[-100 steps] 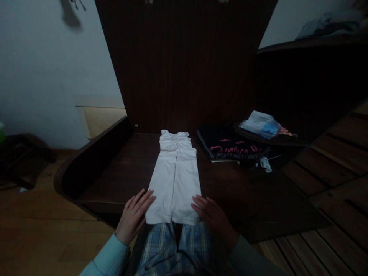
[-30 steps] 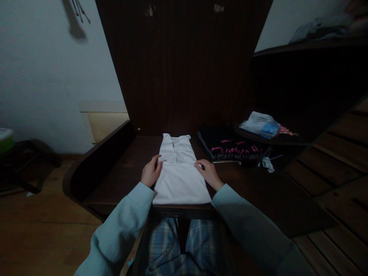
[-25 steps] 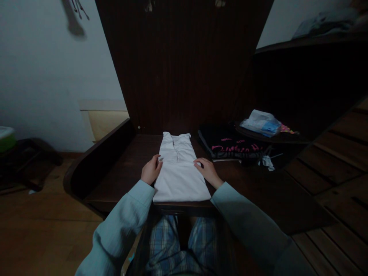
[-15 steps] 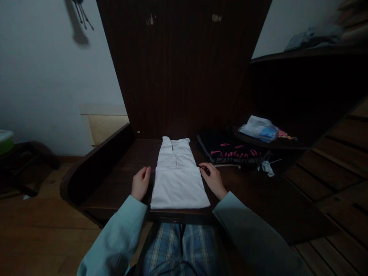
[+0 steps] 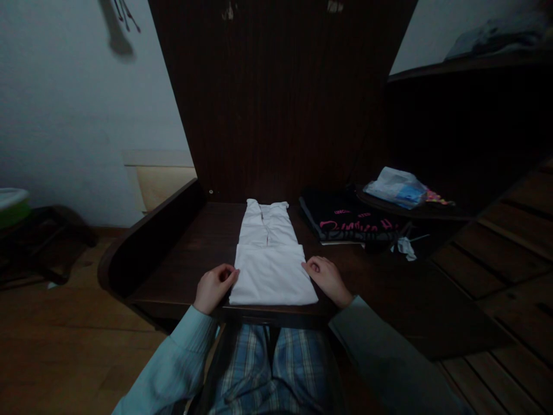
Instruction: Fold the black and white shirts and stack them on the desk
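Observation:
A white shirt (image 5: 272, 276) lies in a narrow strip on the dark desk, its near part folded up over the rest. Its far end, with a buttoned slit down the middle, points to the back panel. At the left edge of the folded part, my left hand (image 5: 215, 285) is closed, thumb and fingertips pinching the cloth. My right hand (image 5: 328, 279) pinches the right edge at about the same height, its fingers curled in.
Right of the shirt, folded dark clothes (image 5: 345, 219) with pink lettering lie on the desk (image 5: 181, 253). A small shelf (image 5: 389, 207) above them carries a plastic packet (image 5: 397, 187). A raised side board (image 5: 147, 230) borders the desk's left. A green-and-white container (image 5: 12, 207) stands far left.
Both my hands have come nearer along the shirt's sides, and their fingers have closed at its edges. The view has shifted slightly. The shirt keeps its folded shape.

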`<state>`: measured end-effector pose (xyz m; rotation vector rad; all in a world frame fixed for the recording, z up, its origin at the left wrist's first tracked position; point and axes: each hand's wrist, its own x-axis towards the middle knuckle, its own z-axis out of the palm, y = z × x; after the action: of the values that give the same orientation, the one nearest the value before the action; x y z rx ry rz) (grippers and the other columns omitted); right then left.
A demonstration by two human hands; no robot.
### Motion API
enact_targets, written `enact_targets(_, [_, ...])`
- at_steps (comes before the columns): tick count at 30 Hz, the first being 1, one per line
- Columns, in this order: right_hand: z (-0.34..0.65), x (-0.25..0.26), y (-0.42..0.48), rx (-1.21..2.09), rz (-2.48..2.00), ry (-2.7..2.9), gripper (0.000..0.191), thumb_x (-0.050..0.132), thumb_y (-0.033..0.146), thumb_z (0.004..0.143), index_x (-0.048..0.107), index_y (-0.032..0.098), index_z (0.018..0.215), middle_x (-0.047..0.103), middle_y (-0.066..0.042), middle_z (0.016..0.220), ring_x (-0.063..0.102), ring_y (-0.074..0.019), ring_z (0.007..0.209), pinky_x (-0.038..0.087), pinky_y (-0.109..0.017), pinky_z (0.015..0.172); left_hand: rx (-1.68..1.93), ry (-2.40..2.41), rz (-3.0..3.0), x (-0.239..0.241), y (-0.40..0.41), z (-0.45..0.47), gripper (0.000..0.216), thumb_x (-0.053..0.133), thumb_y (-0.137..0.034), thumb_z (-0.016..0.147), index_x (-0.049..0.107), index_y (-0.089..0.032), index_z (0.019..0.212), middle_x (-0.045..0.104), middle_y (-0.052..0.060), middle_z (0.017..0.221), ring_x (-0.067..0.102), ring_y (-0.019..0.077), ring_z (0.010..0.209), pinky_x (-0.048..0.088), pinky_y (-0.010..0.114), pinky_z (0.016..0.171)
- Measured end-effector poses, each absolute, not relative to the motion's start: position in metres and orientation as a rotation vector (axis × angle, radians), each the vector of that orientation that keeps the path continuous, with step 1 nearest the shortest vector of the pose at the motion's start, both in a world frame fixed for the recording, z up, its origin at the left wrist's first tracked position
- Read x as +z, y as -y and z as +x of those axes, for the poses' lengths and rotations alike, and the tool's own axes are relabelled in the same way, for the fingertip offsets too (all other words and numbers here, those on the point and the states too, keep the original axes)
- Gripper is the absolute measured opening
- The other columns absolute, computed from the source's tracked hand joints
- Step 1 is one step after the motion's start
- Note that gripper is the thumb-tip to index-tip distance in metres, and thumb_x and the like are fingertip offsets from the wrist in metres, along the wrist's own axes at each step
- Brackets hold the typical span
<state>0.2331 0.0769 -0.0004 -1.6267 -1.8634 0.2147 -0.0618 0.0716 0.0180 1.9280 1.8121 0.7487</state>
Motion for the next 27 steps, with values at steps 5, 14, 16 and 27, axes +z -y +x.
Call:
enact_targets(5, [0.2337,-0.0028,-0.0775,0.212,-1.587,1.862,0.025,0.047,0.034,0.076,0.047,0.021,0.055,0.050,0.000,0.056,0.048,-0.0146,0.058,0.035,-0.026,0.057,0.769,-1.814,1.938,0.0155,-0.0736,-0.0628,0.032,0.045,-0.045,0.073,0.064,-0.020,0.074,0.057,-0.002,0.055,0.054,0.0133,0.054,0.033,0.021,0.050])
enact_targets(14, [0.2352,-0.0065,-0.0791,0.182,-1.560,1.873,0.028,0.045,0.034,0.079,0.047,0.022,0.054,0.051,0.000,0.055,0.049,-0.0154,0.058,0.036,-0.027,0.057,0.880,-1.889,1.866,0.0125,-0.0752,-0.0643,0.029,0.045,-0.042,0.074,0.064,-0.020,0.073,0.058,-0.001,0.056,0.054,0.0141,0.055,0.033,0.021,0.048])
enact_targets(16, [0.2354,-0.0062,-0.0790,0.192,-1.555,1.884,0.028,0.046,0.034,0.079,0.047,0.022,0.054,0.051,0.000,0.056,0.049,-0.0154,0.059,0.036,-0.027,0.057,0.851,-1.932,1.856,0.0136,-0.0746,-0.0636,0.029,0.046,-0.042,0.074,0.064,-0.020,0.074,0.061,0.000,0.059,0.056,0.0148,0.057,0.033,0.022,0.049])
enact_targets(27, [0.2348,-0.0014,-0.0737,0.255,-1.542,1.911,0.033,0.047,0.039,0.077,0.046,0.021,0.050,0.050,0.000,0.052,0.048,-0.0142,0.055,0.034,-0.026,0.053,0.819,-1.744,1.955,0.0137,-0.0728,-0.0648,0.033,0.045,-0.047,0.072,0.057,-0.019,0.059,0.058,0.000,0.059,0.054,0.0147,0.059,0.035,0.022,0.053])
